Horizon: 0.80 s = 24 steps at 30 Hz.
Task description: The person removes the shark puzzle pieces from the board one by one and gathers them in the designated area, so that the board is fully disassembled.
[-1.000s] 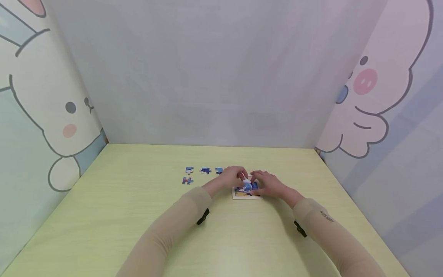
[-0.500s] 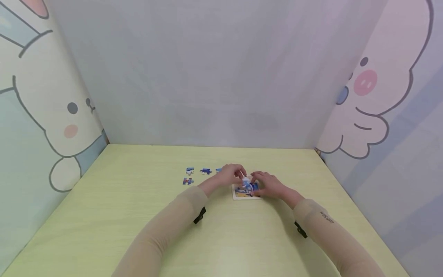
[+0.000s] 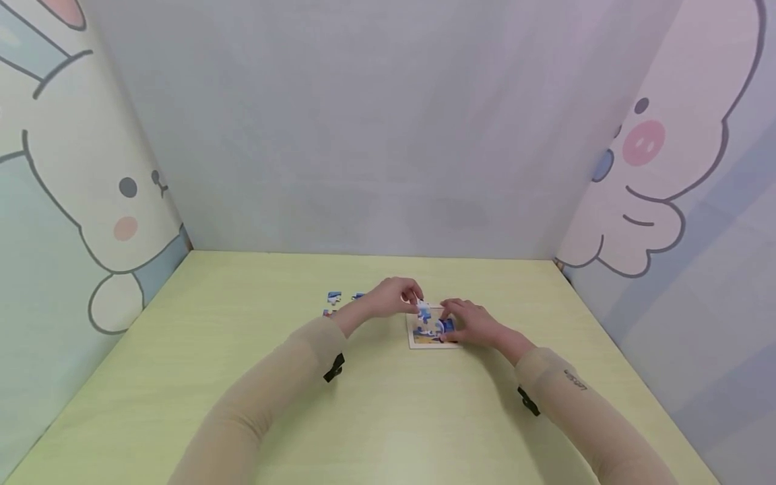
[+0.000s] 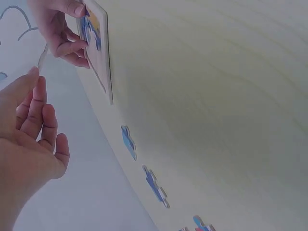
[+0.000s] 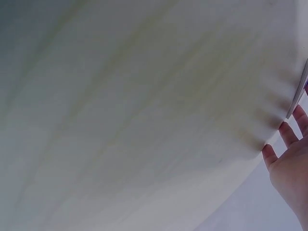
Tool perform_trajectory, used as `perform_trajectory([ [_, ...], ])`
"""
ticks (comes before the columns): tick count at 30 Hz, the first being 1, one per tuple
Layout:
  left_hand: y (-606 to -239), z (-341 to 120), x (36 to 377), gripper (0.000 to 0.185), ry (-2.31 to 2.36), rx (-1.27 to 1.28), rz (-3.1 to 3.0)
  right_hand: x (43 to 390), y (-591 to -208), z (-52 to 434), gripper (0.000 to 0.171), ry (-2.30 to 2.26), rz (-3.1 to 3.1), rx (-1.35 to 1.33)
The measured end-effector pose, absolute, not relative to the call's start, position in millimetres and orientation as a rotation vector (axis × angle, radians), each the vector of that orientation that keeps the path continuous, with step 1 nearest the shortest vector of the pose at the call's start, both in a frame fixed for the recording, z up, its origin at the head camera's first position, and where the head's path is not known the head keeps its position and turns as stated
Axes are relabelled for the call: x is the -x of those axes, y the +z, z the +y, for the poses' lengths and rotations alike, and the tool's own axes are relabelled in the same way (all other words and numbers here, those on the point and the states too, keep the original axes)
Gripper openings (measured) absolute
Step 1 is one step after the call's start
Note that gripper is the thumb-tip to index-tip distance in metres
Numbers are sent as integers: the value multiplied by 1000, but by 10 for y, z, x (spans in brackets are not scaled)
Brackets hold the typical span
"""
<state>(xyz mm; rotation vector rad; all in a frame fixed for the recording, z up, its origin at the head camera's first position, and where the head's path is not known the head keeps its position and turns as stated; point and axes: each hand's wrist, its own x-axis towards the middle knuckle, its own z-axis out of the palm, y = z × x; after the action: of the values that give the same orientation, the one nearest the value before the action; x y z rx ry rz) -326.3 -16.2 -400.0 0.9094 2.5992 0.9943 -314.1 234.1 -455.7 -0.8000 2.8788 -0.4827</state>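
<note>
My left hand [image 3: 388, 298] pinches a blue-and-white jigsaw piece [image 3: 424, 312] between thumb and fingertips, over the far left corner of a small puzzle board [image 3: 423, 346]. In the left wrist view the piece [image 4: 43, 56] shows edge-on, raised off the board. Bare backing shows in the board's upper left, while printed pieces fill its lower part. My right hand [image 3: 475, 325] holds the board's right side, thumb towards the near edge and fingers at the far one. In the right wrist view, several fingertips [image 5: 284, 126] come down beside the board's edge.
Loose jigsaw pieces lie on the pale yellow table left of the board, among them a blue one [image 4: 129, 143], a dark blue one [image 4: 155, 186] and a white-and-blue one [image 3: 334, 298]. A grey curtain [image 3: 364, 135] stands behind the table.
My left hand has moved up and to the left, lifting the jigsaw piece away from the board and baring backing there. The right hand stays at the board.
</note>
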Motion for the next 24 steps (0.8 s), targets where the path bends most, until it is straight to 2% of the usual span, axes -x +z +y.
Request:
perform_trajectory([
  [13,-3921,-500,3254,24,1053,-938,2570,3159,-4546,2350,42,-480,2864,791],
  [24,-3988,-924,3315,23,1079,-863,2589,3159,-4557,2352,40,-490,2863,806],
])
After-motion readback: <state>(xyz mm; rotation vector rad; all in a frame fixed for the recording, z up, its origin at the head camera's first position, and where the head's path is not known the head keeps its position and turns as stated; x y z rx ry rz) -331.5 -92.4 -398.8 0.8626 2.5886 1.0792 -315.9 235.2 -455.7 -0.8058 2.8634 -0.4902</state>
